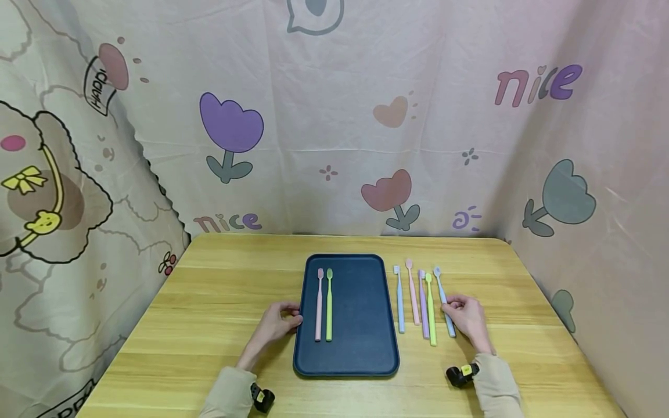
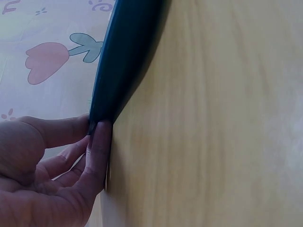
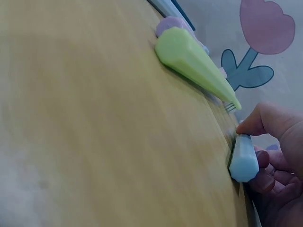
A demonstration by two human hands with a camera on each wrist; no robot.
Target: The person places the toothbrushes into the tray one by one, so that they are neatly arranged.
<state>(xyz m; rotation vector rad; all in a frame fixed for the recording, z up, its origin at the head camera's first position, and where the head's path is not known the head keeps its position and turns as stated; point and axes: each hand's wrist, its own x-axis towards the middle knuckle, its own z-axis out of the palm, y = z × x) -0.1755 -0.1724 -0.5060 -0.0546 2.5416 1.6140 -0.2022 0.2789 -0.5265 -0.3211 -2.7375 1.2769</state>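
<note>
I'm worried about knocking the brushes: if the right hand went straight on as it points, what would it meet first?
Past the blue toothbrush it pinches, the right hand would probably meet the neighbouring green toothbrush first, though the hand's height is hard to judge.

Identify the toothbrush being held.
The blue toothbrush at the far right of the row beside the tray; the right hand pinches it, while the other toothbrushes lie untouched.

Navy-blue rectangular tray (image 1: 360, 313): flat, corners rounded; left rim pinched by left hand (image 1: 281, 321). On it, just right of that hand: pink toothbrush (image 1: 319, 307), green toothbrush (image 1: 329, 307), parallel, bristles farthest. Pale-blue toothbrush (image 1: 441, 288): slanted, handle pinched by right hand (image 1: 466, 315). Left of right hand, nearest first: second green toothbrush (image 1: 431, 310), purple toothbrush (image 1: 423, 305), second pink toothbrush (image 1: 412, 293), second blue toothbrush (image 1: 400, 301).
</note>
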